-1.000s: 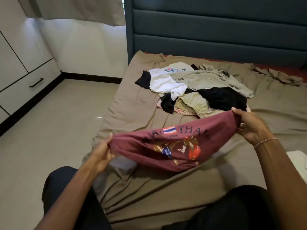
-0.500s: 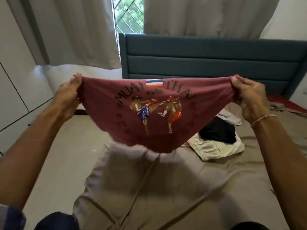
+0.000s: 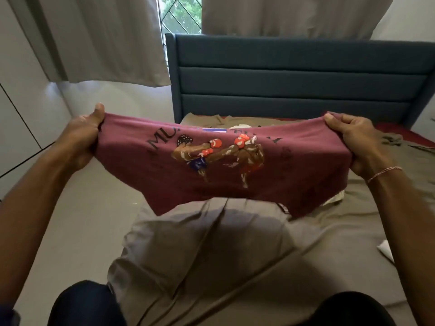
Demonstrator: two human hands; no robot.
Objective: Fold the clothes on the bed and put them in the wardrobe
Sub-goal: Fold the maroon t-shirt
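I hold one maroon shirt (image 3: 211, 184) stretched wide in the air above the bed (image 3: 235, 267). My left hand (image 3: 82, 142) is curled tight round its left end, thumb on top. My right hand (image 3: 355, 147) grips the bunched right end. The soft cloth carries two printed boxers and black lettering. The olive sheet below lies wrinkled. One thin twisted bracelet (image 3: 383, 174) circles my right wrist. One padded blue headboard (image 3: 294, 83) has horizontal bands, and two pale curtains (image 3: 113, 38) hang above.

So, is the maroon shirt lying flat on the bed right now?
No, the left hand and right hand hold the maroon shirt stretched in the air above the bed sheet.
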